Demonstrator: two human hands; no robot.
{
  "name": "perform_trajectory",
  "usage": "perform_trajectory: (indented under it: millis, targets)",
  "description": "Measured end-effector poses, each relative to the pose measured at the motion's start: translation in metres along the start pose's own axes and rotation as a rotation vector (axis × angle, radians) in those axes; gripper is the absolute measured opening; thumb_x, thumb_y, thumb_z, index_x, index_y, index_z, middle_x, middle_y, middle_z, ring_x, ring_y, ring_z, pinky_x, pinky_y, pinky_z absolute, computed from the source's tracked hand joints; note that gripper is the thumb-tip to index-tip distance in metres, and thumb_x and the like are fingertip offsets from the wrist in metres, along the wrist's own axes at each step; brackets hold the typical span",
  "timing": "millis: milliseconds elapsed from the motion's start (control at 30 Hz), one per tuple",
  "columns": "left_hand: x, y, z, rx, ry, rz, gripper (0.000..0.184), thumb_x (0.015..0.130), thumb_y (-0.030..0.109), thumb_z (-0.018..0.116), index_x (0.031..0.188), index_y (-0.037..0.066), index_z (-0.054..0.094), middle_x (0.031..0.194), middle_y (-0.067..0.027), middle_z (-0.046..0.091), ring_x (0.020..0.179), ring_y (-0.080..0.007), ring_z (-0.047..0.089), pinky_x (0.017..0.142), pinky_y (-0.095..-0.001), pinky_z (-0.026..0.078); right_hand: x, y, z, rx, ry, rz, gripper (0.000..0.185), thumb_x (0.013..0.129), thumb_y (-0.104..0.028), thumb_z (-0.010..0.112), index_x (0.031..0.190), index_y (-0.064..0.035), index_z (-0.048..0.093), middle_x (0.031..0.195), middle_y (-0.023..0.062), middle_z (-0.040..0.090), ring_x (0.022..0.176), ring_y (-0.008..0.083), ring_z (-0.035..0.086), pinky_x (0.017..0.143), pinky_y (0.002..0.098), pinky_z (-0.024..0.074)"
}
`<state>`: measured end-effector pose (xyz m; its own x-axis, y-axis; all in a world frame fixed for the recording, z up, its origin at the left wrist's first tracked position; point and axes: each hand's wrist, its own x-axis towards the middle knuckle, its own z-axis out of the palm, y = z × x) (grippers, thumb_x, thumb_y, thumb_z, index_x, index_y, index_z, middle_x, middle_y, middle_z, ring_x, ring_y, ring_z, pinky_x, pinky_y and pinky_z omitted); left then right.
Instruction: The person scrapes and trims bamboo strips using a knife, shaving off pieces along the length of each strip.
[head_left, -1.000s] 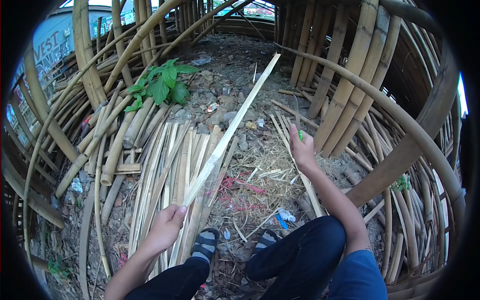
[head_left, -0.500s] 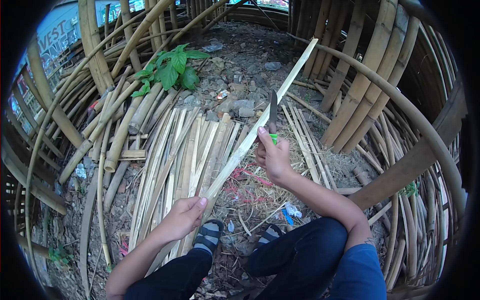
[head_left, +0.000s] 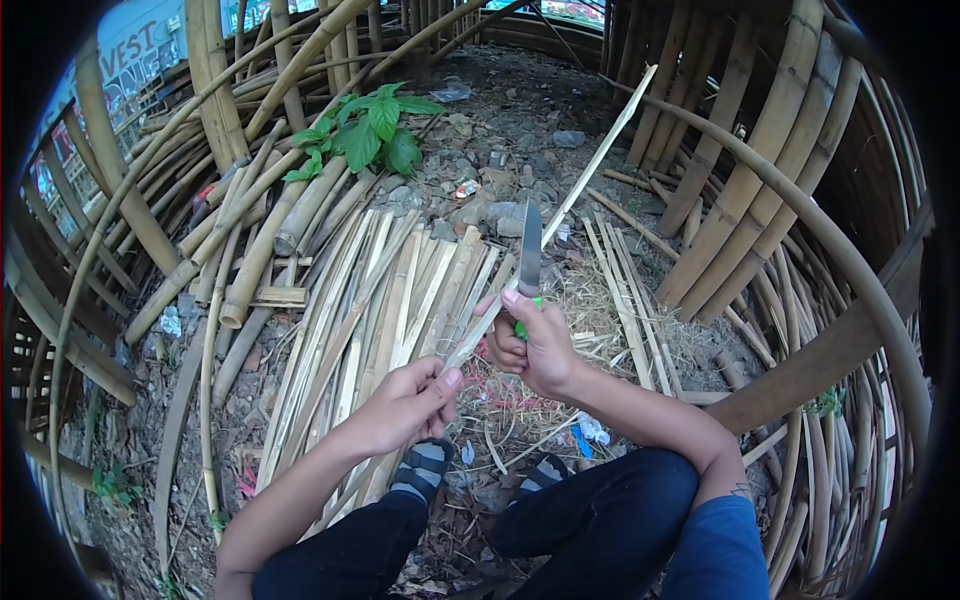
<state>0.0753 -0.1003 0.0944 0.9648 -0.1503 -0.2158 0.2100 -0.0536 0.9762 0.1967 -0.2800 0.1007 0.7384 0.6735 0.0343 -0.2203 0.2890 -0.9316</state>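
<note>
A long pale bamboo strip point(head_left: 585, 172) slants from the lower middle up to the right. My left hand point(head_left: 405, 408) is closed on its lower end, thumb on top. Higher along the strip, my right hand point(head_left: 535, 345) is wrapped round the green handle of a knife point(head_left: 530, 255), its blade pointing up beside the strip. The right fingers also reach round the strip. Many split bamboo strips point(head_left: 400, 290) lie side by side on the ground beyond my left hand.
Bamboo poles point(head_left: 755, 190) stand at the right, and a curved pole point(head_left: 800, 205) arches across. More poles point(head_left: 275, 240) are piled at the left near a leafy plant point(head_left: 375, 125). Shavings point(head_left: 590, 300) and a few strips point(head_left: 630, 300) lie right of centre.
My right hand has come left with the knife and now meets the strip close to my left hand. The strip's far end has swung right, and my left hand has moved up and right.
</note>
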Motion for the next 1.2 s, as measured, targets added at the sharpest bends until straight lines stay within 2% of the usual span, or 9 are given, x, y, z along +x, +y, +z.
perform_trajectory:
  millis: [167,300,400,467,500,567,800,1033,1200]
  targets:
    - [0.006,0.010,-0.003,-0.130,-0.077,0.025,0.032,0.107,0.035,0.050,0.099,0.005,0.057,0.069,0.0004,0.054,0.057,-0.0072,0.050,0.049,-0.0209,0.038,-0.004,0.000,0.015,0.084,-0.153,0.072,0.032,0.093,-0.017,0.075,0.114,-0.0002,0.057,0.060,-0.0032,0.046,0.045,0.0048,0.040,0.041,0.0240,0.0263]
    - [0.003,0.013,-0.012,-0.133,-0.008,0.131,0.033,0.104,0.038,0.056,0.098,0.006,0.057,0.067,0.0025,0.050,0.055,-0.0045,0.042,0.048,-0.0209,0.031,-0.003,0.007,0.010,0.017,-0.150,0.048,0.033,0.092,-0.016,0.076,0.114,0.0006,0.057,0.061,-0.0028,0.047,0.045,0.0044,0.040,0.041,0.0238,0.0254]
    - [-0.003,0.023,-0.022,-0.174,0.049,0.143,0.040,0.106,0.043,0.049,0.098,0.005,0.058,0.066,0.0038,0.046,0.055,-0.0038,0.037,0.049,-0.0213,0.029,-0.005,0.007,0.008,-0.036,-0.213,0.023,0.034,0.100,-0.031,0.065,0.110,0.0007,0.059,0.060,-0.0029,0.044,0.044,0.0056,0.037,0.041,0.0247,0.0250]
    - [-0.002,0.021,-0.027,-0.202,0.155,0.142,0.048,0.107,0.047,0.041,0.099,0.003,0.058,0.066,0.0025,0.044,0.053,-0.0058,0.036,0.047,-0.0215,0.028,-0.004,0.010,0.002,0.214,-0.295,0.103,0.051,0.106,-0.050,0.043,0.097,-0.0019,0.058,0.058,-0.0029,0.039,0.045,0.0077,0.032,0.044,0.0254,0.0248]
    - [-0.001,0.020,-0.028,-0.241,0.169,0.136,0.044,0.108,0.045,0.042,0.100,0.004,0.057,0.066,0.0028,0.043,0.052,-0.0063,0.034,0.048,-0.0217,0.029,-0.004,0.010,0.002,0.213,-0.299,0.104,0.051,0.106,-0.050,0.043,0.097,-0.0019,0.058,0.058,-0.0029,0.039,0.045,0.0077,0.032,0.044,0.0254,0.0248]
    - [-0.002,0.019,-0.029,-0.247,0.186,0.140,0.040,0.107,0.042,0.045,0.100,0.004,0.056,0.067,0.0021,0.046,0.051,-0.0065,0.036,0.047,-0.0213,0.030,-0.003,0.011,0.002,0.222,-0.316,0.101,0.065,0.106,-0.060,0.025,0.083,-0.0060,0.052,0.058,-0.0028,0.034,0.048,0.0090,0.028,0.047,0.0251,0.0257]
    - [-0.010,0.031,-0.023,-0.141,0.159,0.099,0.031,0.105,0.036,0.055,0.101,0.005,0.055,0.071,-0.0022,0.056,0.052,-0.0069,0.049,0.046,-0.0199,0.037,-0.005,0.010,0.004,-0.021,-0.246,0.062,0.063,0.105,-0.064,0.026,0.080,-0.0093,0.046,0.064,-0.0031,0.035,0.055,0.0082,0.029,0.052,0.0238,0.0264]
    - [-0.008,0.032,-0.021,-0.289,0.160,0.172,0.031,0.106,0.034,0.053,0.100,0.004,0.055,0.069,-0.0016,0.055,0.050,-0.0054,0.045,0.045,-0.0194,0.034,-0.010,0.019,0.007,-0.215,-0.351,0.051,0.067,0.103,-0.067,0.020,0.082,-0.0086,0.045,0.068,-0.0032,0.035,0.058,0.0080,0.029,0.053,0.0242,0.0259]
    - [-0.012,0.030,-0.014,-0.021,0.290,0.250,0.028,0.108,0.029,0.050,0.098,0.003,0.054,0.067,-0.0004,0.052,0.051,-0.0048,0.043,0.046,-0.0204,0.034,-0.009,0.021,0.007,-0.323,-0.288,-0.006,0.065,0.106,-0.061,0.018,0.077,-0.0092,0.042,0.066,-0.0021,0.034,0.058,0.0086,0.030,0.053,0.0254,0.0266]
